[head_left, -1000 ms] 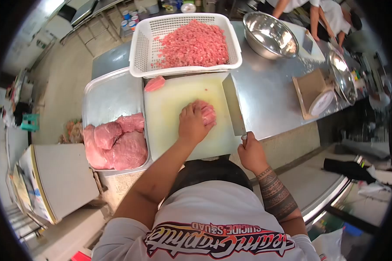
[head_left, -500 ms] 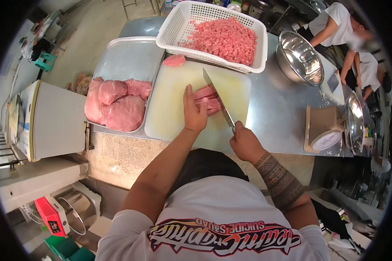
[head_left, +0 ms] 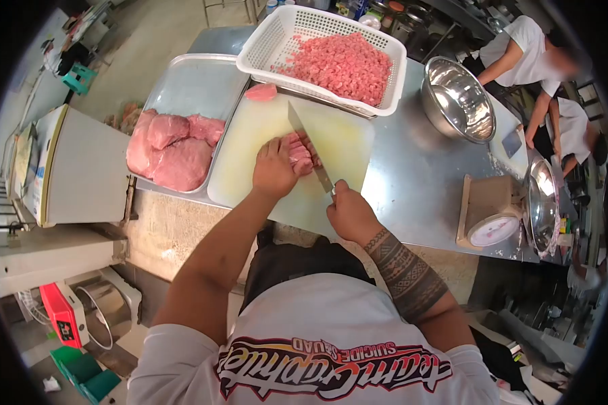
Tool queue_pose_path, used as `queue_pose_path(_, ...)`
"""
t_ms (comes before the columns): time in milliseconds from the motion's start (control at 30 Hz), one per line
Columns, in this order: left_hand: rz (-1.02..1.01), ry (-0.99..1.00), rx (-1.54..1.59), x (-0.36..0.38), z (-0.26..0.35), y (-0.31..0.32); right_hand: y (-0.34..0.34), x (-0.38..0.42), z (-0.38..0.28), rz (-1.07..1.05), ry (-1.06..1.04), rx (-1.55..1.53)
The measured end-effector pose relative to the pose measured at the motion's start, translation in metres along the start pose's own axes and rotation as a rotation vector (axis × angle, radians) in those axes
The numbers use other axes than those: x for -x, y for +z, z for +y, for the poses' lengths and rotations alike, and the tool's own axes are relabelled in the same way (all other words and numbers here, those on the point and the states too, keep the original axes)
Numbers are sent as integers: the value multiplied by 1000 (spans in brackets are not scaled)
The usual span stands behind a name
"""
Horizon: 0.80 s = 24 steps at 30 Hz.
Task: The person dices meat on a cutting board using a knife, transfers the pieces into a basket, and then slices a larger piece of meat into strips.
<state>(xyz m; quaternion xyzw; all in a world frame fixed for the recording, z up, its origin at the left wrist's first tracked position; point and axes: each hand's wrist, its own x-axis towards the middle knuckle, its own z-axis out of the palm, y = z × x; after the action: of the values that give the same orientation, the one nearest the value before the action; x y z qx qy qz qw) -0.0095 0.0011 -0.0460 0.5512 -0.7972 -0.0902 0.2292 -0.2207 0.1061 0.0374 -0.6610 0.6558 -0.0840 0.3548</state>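
A piece of pink meat [head_left: 300, 155], cut into strips, lies on the white cutting board [head_left: 243, 172]. My left hand [head_left: 275, 167] presses on its left side, fingers bent and close together. In my right hand [head_left: 350, 212] is the handle of a large knife [head_left: 308, 146]. The blade points away from me and runs along the right edge of the meat. A small slice of meat [head_left: 261, 92] sits at the board's far left corner.
Large meat pieces [head_left: 182, 156] lie in a metal tray [head_left: 209, 67] at left. Diced meat [head_left: 348, 67] fills a white basket [head_left: 250, 59] behind the board. A steel bowl [head_left: 459, 101] and a scale [head_left: 490, 209] stand right. Two people [head_left: 523, 54] work beyond.
My left hand has gone from an upright palm with raised fingers to bent fingers over the meat. My right hand and the knife appear slightly further left, as the whole view has shifted.
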Motion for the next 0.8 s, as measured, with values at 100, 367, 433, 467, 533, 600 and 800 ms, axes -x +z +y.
queue_pose_path(100, 133, 110, -209, 0, 1, -10, -2, 15, 2, 24, 61, 16)
queue_pose_path(367, -74, 6, -24, -19, 8, 7, -14, 52, -8, 48, 38, 55)
queue_pose_path(433, -136, -14, -79, -20, 5, 14, -30, 73, -28, -38, 96, 37)
queue_pose_path(467, -125, -27, -76, -20, 4, 16, -35, 77, -35, -80, 127, 27)
queue_pose_path(533, -105, -47, -70, -21, 5, 16, -40, 74, -43, -97, 133, 5)
queue_pose_path(600, -135, -56, -45, -21, 11, 8, -39, 64, -45, -107, 133, 19)
queue_pose_path(800, -79, -10, -10, -23, 6, 8, -9, -12, -22, -57, 88, 48)
